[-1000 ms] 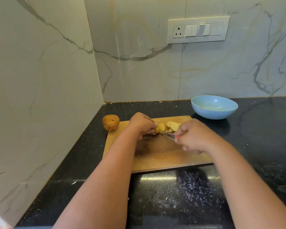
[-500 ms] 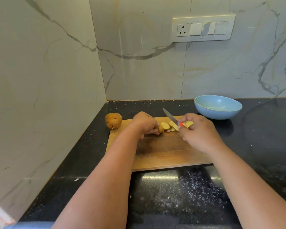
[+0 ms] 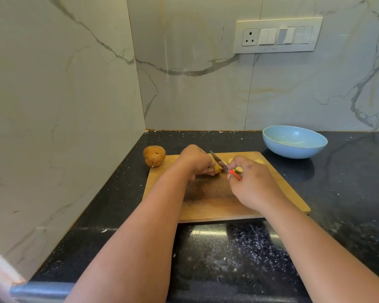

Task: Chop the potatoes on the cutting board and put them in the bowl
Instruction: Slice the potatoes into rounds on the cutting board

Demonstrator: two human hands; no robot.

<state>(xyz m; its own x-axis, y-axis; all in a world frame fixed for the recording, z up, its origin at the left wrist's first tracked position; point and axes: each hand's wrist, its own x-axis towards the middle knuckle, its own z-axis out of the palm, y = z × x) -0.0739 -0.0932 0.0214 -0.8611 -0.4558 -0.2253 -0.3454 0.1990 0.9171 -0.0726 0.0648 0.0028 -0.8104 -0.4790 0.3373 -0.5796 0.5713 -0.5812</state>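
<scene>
A black speckled surface (image 3: 348,193) filled the corner between two marble walls, and on it lay one wooden cutting board (image 3: 278,193), its left far corner touching one whole, unpeeled potato (image 3: 154,156) that sat on the surface just off the board. One light blue bowl (image 3: 294,141) stood on the surface to the far right of the board, apart from it, with nothing visible inside. Two bare forearms reached in from the near edge. The left hand (image 3: 195,160) had its fingers curled down onto one partly cut potato piece (image 3: 217,169) near the far middle of the board, pinning it there. The right hand (image 3: 254,182) had its fingers clamped on the red handle of one small knife (image 3: 220,164), whose blade angled far and left, its edge against the held piece. A few pale yellow slices (image 3: 259,161) lay on the board at the far side, just beyond the right hand; that hand hid some, so their exact count could not be told. One white switch panel (image 3: 278,35) was set in the far wall.
</scene>
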